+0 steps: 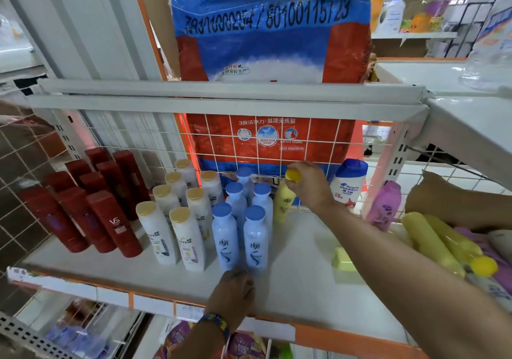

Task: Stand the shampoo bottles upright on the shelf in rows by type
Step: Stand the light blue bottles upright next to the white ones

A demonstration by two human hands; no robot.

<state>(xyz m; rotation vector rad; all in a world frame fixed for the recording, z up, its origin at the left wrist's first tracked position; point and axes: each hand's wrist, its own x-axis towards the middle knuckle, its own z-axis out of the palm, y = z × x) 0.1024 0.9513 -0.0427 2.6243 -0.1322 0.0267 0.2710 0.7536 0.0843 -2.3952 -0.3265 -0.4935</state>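
Note:
On the white shelf [299, 261] stand rows of red bottles [110, 220], white gold-capped bottles [185, 236] and blue bottles [225, 236]. My right hand [311, 185] grips the yellow cap of an upright yellow bottle [282, 200] at the back, just right of the blue row. My left hand [232, 297] rests on the shelf in front of the blue bottles, fingers touching the base of the front ones. More yellow bottles [440, 242] lie on their sides at the right, over purple ones. A white blue-capped bottle [349, 181] and a pink bottle [386, 205] stand at the back right.
A wire grid [249, 148] closes the back of the shelf, with a large blue and red bag [271, 40] behind it. A small yellow-green block [343, 259] lies on the shelf. Another person's hand [432, 195] reaches in at the right. The upper shelf edge [221, 95] overhangs.

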